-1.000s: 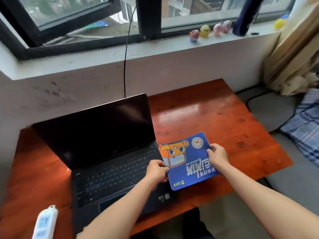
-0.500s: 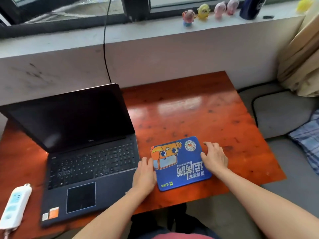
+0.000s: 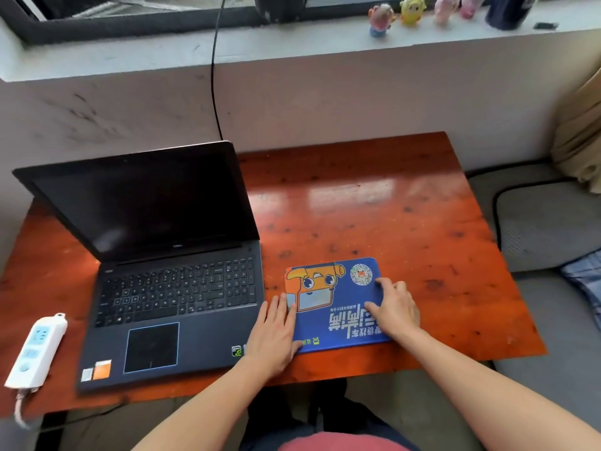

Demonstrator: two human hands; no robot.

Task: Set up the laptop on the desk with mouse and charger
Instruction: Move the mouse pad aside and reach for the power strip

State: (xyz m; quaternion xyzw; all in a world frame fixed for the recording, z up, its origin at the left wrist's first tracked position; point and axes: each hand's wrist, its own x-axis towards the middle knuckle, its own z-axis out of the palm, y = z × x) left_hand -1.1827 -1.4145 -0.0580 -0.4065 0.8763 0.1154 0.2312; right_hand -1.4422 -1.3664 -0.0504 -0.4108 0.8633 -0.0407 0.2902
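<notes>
Power strip (image 3: 35, 349): lying at the surface's (image 3: 390, 222) left edge, near the front corner.
Laptop (image 3: 169, 271): sitting open on the left half, screen dark.
Left hand (image 3: 273, 336): pressing flat, fingers spread, on the mouse pad's left edge; grip holding nothing.
Mouse pad (image 3: 338, 307): lying flat near the front edge, just beside the laptop.
Right hand (image 3: 395, 309): resting flat on the pad's right side, grip wide.

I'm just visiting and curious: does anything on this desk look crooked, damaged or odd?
The blue mouse pad lies with its print upside down to the person and slightly askew to the desk edge. Both hands, left hand and right hand, press flat on it. The laptop sits angled too. Nothing looks spilled or broken.
</notes>
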